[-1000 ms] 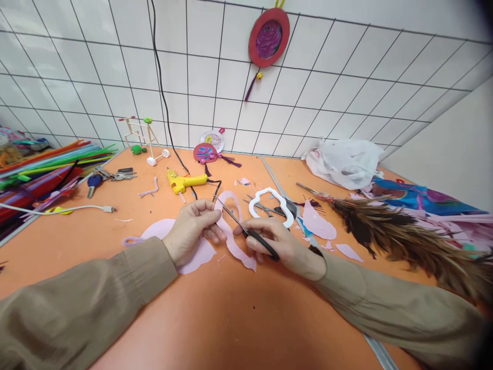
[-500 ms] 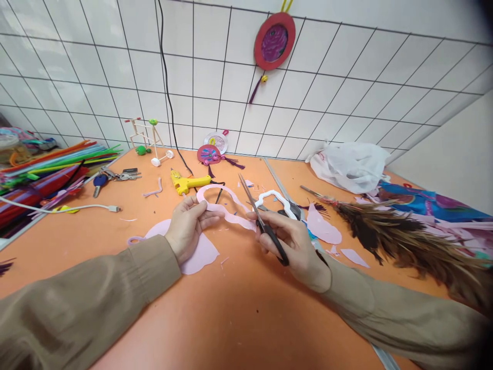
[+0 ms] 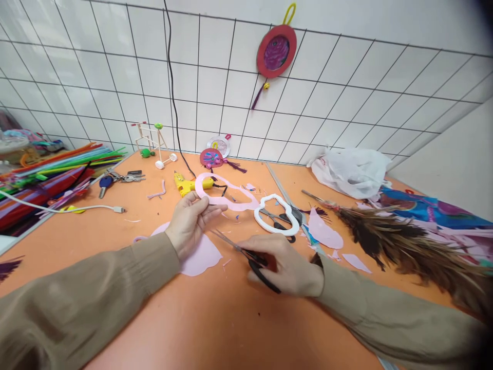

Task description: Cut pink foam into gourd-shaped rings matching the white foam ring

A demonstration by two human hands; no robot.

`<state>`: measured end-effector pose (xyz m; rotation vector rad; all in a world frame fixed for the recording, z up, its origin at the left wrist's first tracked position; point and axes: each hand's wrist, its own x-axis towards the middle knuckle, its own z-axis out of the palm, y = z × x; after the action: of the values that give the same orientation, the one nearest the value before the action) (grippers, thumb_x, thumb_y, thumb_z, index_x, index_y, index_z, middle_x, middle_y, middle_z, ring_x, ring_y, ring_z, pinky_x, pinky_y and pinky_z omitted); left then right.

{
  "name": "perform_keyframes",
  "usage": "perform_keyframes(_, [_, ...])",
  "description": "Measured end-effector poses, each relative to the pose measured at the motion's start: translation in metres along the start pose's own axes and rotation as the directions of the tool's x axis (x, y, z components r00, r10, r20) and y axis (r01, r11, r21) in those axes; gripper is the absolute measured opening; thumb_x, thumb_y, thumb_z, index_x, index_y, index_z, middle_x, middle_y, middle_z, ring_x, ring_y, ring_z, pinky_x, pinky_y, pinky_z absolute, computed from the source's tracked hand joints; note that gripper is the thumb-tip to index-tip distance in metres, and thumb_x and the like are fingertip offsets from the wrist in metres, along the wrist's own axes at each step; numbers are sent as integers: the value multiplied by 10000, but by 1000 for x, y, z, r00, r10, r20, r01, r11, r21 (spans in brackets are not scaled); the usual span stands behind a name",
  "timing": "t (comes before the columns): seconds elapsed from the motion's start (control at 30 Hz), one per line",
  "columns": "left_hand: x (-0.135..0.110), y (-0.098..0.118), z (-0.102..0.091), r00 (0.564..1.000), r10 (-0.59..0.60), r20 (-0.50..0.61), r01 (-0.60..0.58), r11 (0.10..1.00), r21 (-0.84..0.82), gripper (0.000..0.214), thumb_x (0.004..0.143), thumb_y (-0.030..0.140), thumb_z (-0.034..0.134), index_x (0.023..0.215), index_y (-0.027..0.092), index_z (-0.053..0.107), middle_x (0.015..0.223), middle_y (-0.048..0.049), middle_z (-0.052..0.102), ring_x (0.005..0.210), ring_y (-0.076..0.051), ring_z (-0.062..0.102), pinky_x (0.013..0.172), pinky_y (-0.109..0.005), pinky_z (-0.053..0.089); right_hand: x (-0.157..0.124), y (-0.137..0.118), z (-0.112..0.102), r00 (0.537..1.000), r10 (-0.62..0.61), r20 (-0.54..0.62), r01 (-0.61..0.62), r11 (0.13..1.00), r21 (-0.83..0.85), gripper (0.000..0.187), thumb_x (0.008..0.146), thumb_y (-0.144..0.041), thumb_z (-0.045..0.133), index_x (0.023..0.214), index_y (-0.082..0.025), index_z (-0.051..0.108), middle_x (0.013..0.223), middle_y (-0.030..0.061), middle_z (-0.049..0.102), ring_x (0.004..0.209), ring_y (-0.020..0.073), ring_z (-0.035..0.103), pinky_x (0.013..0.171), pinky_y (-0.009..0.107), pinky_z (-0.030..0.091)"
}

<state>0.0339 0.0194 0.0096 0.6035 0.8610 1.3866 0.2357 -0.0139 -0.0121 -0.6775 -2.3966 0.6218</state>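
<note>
My left hand (image 3: 192, 218) pinches the left end of a pink gourd-shaped paper frame (image 3: 241, 206) with an open middle, held above the table. In my right hand (image 3: 283, 262) is a pair of black-handled scissors (image 3: 254, 257), lowered away from the paper, blades pointing up and left. Beneath my left hand lies a pink paper sheet (image 3: 202, 257). Beyond my right hand a white gourd-shaped frame (image 3: 278, 230) rests partly over a second pair of scissors (image 3: 283, 218).
A yellow glue gun (image 3: 185, 185) lies behind my left hand. Pink scraps (image 3: 323, 231), brown feathers (image 3: 377, 236) and a white plastic bag (image 3: 348, 172) are at right. Keys (image 3: 123, 179), colourful pipe cleaners (image 3: 65, 164) and a white cable (image 3: 88, 208) lie left. A tiled wall stands behind.
My right hand has moved down with the scissors, away from the pink frame, and the blades have swung to the left. The pink frame's right end is free. The view has tilted up slightly.
</note>
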Motion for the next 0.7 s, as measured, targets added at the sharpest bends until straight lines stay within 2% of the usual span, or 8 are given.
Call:
perform_keyframes(0.2, [2,27,5,986,119,115,-122,992,21,145,903,49,514,796,129,571,692,-59,728,596,-124,711,558,-173,552,3,7,-3,980,192,-56,-188,979,76,136,774,-280,634,817,-156,668,622,-4,516,560,116,364,516,254,289])
perform_keyframes(0.3, [-7,37,10,953,192,234,-201,980,13,64,869,98,593,814,129,600,720,-50,741,629,-119,712,584,-170,563,5,8,-1,948,311,-64,-294,936,194,152,777,-308,631,809,-161,656,590,-30,432,551,110,325,502,250,259])
perform_keyframes(0.4, [-19,35,12,875,72,478,-123,989,76,135,797,210,714,800,143,597,597,-27,707,505,-109,662,483,-153,523,5,8,1,919,393,-25,-342,830,441,220,822,-370,597,896,-167,640,588,-40,401,525,106,332,483,248,276])
perform_keyframes(0.43, [-22,32,13,840,-4,543,-86,986,141,166,795,251,721,802,148,590,548,-27,691,467,-114,647,449,-156,507,4,8,1,914,406,-10,-342,783,519,254,836,-400,588,934,-170,631,585,-40,404,517,110,348,482,251,300])
perform_keyframes(0.47, [-25,29,13,827,-63,559,-58,979,196,187,793,269,725,801,155,577,537,-32,691,443,-113,636,425,-151,490,4,8,0,911,412,-1,-336,743,579,289,841,-435,583,957,-173,624,577,-40,405,512,116,368,483,257,328])
perform_keyframes(0.5, [-27,25,12,832,-112,543,-38,966,256,197,795,276,721,794,156,565,542,-38,696,432,-109,629,422,-150,487,5,7,0,909,416,5,-331,715,616,321,837,-472,585,957,-175,618,567,-41,400,507,122,387,483,263,352])
perform_keyframes(0.57, [-29,16,10,881,-123,457,-38,945,326,181,808,265,702,816,151,561,566,-43,703,462,-109,646,451,-153,505,5,5,-2,906,423,15,-334,693,639,362,817,-528,590,908,-179,612,559,-41,384,499,125,396,477,268,368])
perform_keyframes(0.7, [-25,5,6,957,-93,274,-18,926,376,131,837,212,652,804,148,543,609,-45,710,545,-110,682,520,-157,531,9,1,-3,917,399,16,-326,723,609,334,811,-504,596,798,-170,602,601,-28,394,528,105,336,479,250,326])
